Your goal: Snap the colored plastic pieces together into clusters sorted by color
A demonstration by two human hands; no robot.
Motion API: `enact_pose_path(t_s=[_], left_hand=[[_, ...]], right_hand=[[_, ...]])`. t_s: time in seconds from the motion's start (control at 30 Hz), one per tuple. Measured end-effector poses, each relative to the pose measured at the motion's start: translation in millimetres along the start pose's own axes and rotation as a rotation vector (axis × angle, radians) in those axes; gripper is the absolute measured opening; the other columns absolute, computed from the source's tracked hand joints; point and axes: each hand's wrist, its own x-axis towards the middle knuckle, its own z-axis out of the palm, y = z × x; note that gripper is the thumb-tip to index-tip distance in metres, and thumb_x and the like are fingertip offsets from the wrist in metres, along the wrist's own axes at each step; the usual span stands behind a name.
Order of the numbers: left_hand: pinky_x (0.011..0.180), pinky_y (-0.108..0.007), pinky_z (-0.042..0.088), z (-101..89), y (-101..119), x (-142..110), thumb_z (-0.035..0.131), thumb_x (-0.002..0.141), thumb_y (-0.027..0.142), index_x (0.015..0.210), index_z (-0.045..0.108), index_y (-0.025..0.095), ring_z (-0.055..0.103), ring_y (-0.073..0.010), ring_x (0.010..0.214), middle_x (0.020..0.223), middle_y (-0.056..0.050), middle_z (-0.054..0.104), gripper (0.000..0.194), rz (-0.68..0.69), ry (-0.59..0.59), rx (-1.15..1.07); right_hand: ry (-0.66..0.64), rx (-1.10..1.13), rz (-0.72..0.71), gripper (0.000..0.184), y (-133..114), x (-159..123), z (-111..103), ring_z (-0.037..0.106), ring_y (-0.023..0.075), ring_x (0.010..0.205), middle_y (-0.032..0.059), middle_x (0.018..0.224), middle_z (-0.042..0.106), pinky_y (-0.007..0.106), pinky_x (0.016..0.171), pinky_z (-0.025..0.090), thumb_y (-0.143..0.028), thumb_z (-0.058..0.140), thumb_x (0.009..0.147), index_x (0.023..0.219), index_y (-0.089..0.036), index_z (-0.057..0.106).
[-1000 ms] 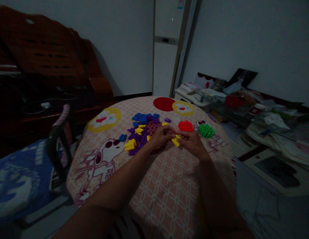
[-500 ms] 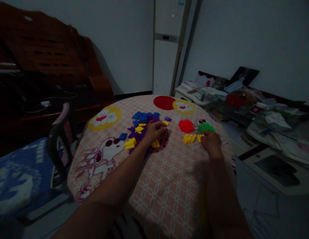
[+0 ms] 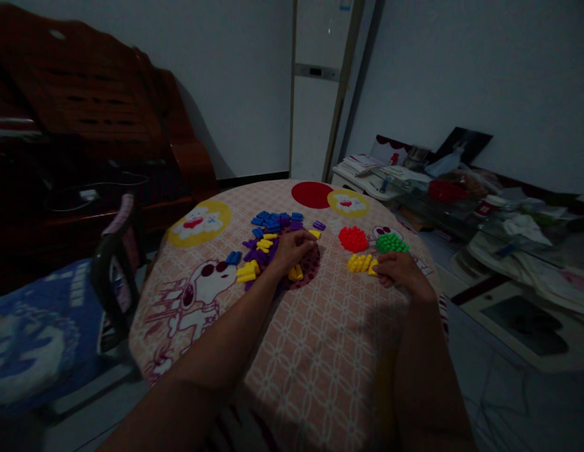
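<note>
My right hand (image 3: 401, 274) is closed on a small yellow plastic piece (image 3: 373, 268), at the right end of a row of yellow pieces (image 3: 359, 263). Just beyond it lie a bumpy green cluster (image 3: 392, 243) and a bumpy red cluster (image 3: 353, 238). My left hand (image 3: 294, 248) hovers over or rests on a mixed pile, fingers bent together; anything in them is hidden. A yellow piece (image 3: 314, 234) and a purple piece (image 3: 319, 225) lie by its fingertips. Around its wrist are blue pieces (image 3: 270, 221), purple pieces (image 3: 260, 256) and yellow pieces (image 3: 247, 271).
A patterned cloth covers the round table (image 3: 315, 351). At left stand a chair with a blue cushion (image 3: 42, 339) and a wooden bench (image 3: 85, 94). A cluttered glass-topped cabinet (image 3: 443, 182) runs along the right wall. A tall white unit (image 3: 315, 119) stands behind.
My right hand has turned and shifted slightly, bringing the yellow piece left against the end of the yellow row. My left hand has stayed almost still.
</note>
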Motion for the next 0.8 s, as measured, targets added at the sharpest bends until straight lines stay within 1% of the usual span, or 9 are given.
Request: enact_pose_path(t_s=[0.1, 0.23, 0.33, 0.43, 0.53, 0.6, 0.67, 0.73, 0.8], left_hand=[[0.063, -0.026, 0.053, 0.3, -0.8, 0.1, 0.068, 0.076, 0.034, 0.092, 0.07, 0.013, 0.065, -0.0152, 0.066, 0.081, -0.005, 0.073, 0.027, 0.003, 0.003, 0.007], [0.064, -0.026, 0.053, 0.1, 0.0, 0.8, 0.068, 0.075, 0.035, 0.092, 0.071, 0.013, 0.066, -0.0156, 0.068, 0.08, -0.005, 0.073, 0.028, -0.014, 0.001, 0.018], [0.066, -0.028, 0.054, -3.4, 2.7, 2.3, 0.068, 0.074, 0.035, 0.091, 0.071, 0.013, 0.066, -0.0162, 0.068, 0.08, -0.005, 0.073, 0.028, -0.021, 0.0, 0.001], [0.066, -0.028, 0.054, -12.9, 6.0, 4.5, 0.07, 0.073, 0.036, 0.091, 0.071, 0.013, 0.067, -0.017, 0.07, 0.084, -0.007, 0.075, 0.029, -0.009, 0.025, 0.033], [0.064, -0.027, 0.053, -27.3, 10.4, 6.3, 0.071, 0.072, 0.034, 0.092, 0.073, 0.013, 0.065, -0.0163, 0.067, 0.08, -0.006, 0.074, 0.029, -0.009, 0.017, 0.134], [0.061, -0.026, 0.05, -37.4, 15.0, 6.8, 0.07, 0.071, 0.032, 0.091, 0.074, 0.014, 0.063, -0.0162, 0.063, 0.075, -0.004, 0.073, 0.027, -0.031, -0.07, 0.239], [0.057, -0.025, 0.047, -45.6, 20.8, 6.8, 0.071, 0.068, 0.03, 0.086, 0.076, 0.015, 0.062, -0.0167, 0.061, 0.071, -0.003, 0.072, 0.023, -0.064, -0.221, 0.38], [0.056, -0.024, 0.043, -50.7, 26.0, 6.7, 0.074, 0.062, 0.025, 0.078, 0.077, 0.018, 0.062, -0.0167, 0.06, 0.068, -0.001, 0.072, 0.018, -0.071, -0.35, 0.532], [0.054, -0.023, 0.038, -52.0, 28.1, 6.7, 0.078, 0.053, 0.018, 0.067, 0.075, 0.02, 0.059, -0.0155, 0.057, 0.063, 0.001, 0.07, 0.015, -0.047, -0.396, 0.639]], right_hand=[[-0.044, 0.011, 0.016, 0.029, -1.8, -1.9, -0.9, 0.059, 0.0138, 0.043, -0.0007, 0.055, 0.065, 0.022, 0.041, 0.049, -0.018, 0.076, 0.065, 0.086, -0.018, 0.057], [-0.107, -0.01, 0.005, 0.041, -6.9, -6.7, 2.4, 0.057, 0.0116, 0.043, -0.0054, 0.056, 0.064, 0.02, 0.041, 0.047, -0.019, 0.077, 0.064, 0.102, -0.018, 0.06], [-0.147, -0.096, 0.007, 0.033, -10.7, -9.5, 5.2, 0.054, 0.0103, 0.042, -0.0068, 0.053, 0.06, 0.019, 0.04, 0.044, -0.021, 0.074, 0.066, 0.097, -0.017, 0.062], [-0.127, -0.12, -0.005, 0.032, -11.0, -8.9, 5.4, 0.053, 0.0107, 0.041, -0.0075, 0.052, 0.059, 0.02, 0.04, 0.042, -0.022, 0.073, 0.064, 0.093, -0.017, 0.061], [-0.048, -0.082, -0.044, 0.038, -7.9, -5.1, 4.5, 0.051, 0.0101, 0.042, -0.0082, 0.055, 0.058, 0.021, 0.04, 0.038, -0.022, 0.074, 0.061, 0.095, -0.018, 0.059], [0.003, -0.097, -0.066, 0.038, -5.5, -2.1, 4.5, 0.051, 0.0104, 0.043, -0.0082, 0.055, 0.057, 0.021, 0.04, 0.037, -0.023, 0.074, 0.059, 0.095, -0.017, 0.06], [0.02, -0.144, -0.091, 0.04, -3.6, 0.3, 5.1, 0.053, 0.0112, 0.045, -0.0076, 0.056, 0.057, 0.022, 0.042, 0.038, -0.022, 0.074, 0.058, 0.096, -0.017, 0.062], [0.008, -0.182, -0.114, 0.043, -2.3, 1.7, 5.6, 0.053, 0.012, 0.046, -0.0072, 0.056, 0.058, 0.022, 0.043, 0.038, -0.022, 0.073, 0.057, 0.099, -0.016, 0.063], [-0.004, -0.189, -0.125, 0.045, -1.3, 2.1, 5.4, 0.053, 0.0123, 0.047, -0.007, 0.056, 0.058, 0.023, 0.044, 0.038, -0.021, 0.072, 0.057, 0.101, -0.015, 0.064]])
